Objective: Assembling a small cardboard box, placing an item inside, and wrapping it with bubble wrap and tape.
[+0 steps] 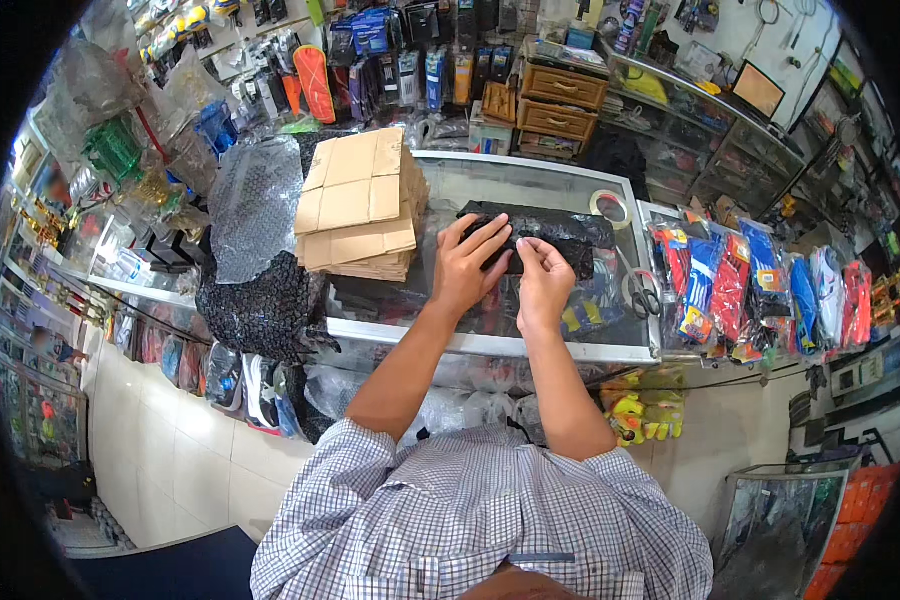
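Observation:
A bundle in black bubble wrap (562, 227) lies on the glass display counter (480, 176) in front of me. My left hand (465, 266) rests on its left end, fingers spread over the top and thumb at the near edge. With thumb and forefinger, my right hand (546, 285) pinches the near edge of the wrap around the middle. What the wrap encloses is hidden. Just beyond its right end sits a roll of tape (610, 209). Black-handled scissors (645, 301) lie to the right, over a second tape roll (631, 281).
Flattened cardboard boxes (356, 187) form a stack left of the bundle. Clear bubble wrap (255, 202) and black bubble wrap sheeting (259, 311) drape farther left. Bagged sports goods (727, 277) crowd the right side. A wooden drawer cabinet (562, 86) stands behind the counter.

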Demonstrator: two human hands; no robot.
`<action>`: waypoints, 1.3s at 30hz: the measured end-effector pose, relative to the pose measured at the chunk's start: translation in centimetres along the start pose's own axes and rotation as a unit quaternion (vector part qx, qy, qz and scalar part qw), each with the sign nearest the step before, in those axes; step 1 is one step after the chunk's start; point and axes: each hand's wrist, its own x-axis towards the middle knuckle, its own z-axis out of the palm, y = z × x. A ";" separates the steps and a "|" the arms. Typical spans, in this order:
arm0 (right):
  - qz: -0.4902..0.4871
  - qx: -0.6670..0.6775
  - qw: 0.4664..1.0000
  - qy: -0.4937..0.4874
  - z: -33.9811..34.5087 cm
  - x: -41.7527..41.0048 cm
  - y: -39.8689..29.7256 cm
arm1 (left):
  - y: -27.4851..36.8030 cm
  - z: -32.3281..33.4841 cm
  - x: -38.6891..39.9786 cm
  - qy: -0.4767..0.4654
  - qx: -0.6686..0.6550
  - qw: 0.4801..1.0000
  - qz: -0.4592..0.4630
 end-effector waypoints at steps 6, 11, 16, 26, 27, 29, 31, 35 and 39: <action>-0.015 -0.020 1.000 0.012 0.1 1.2 1.4 | 0.1 0.2 0.1 0.015 -0.017 1.000 -0.003; -0.050 -0.069 0.996 0.038 0.7 1.0 1.4 | -0.1 0.3 0.1 0.020 -0.017 1.000 -0.001; -0.080 -0.086 0.992 0.050 0.8 1.4 1.8 | -0.1 0.5 0.1 0.033 -0.024 0.999 0.005; -0.131 -0.202 0.968 0.071 0.7 1.3 0.9 | -0.2 0.3 -0.3 0.003 -0.027 1.000 0.009; -0.132 -0.202 0.968 0.071 0.6 1.4 0.9 | -0.2 0.3 -0.3 0.003 -0.026 1.000 0.008; -0.147 -0.245 0.955 0.076 0.2 1.7 1.0 | -0.1 0.4 -0.2 0.003 -0.025 1.000 0.008; -0.158 -0.271 0.946 0.080 0.2 1.6 0.5 | 0.0 0.3 -0.2 -0.004 -0.022 1.000 0.004; -0.132 -0.315 0.936 0.083 -0.9 2.5 0.7 | 0.2 0.4 -0.1 0.004 -0.013 1.000 0.002; -0.131 -0.325 0.933 0.086 -1.6 1.8 -0.7 | 0.1 0.5 -0.2 0.015 -0.022 1.000 -0.003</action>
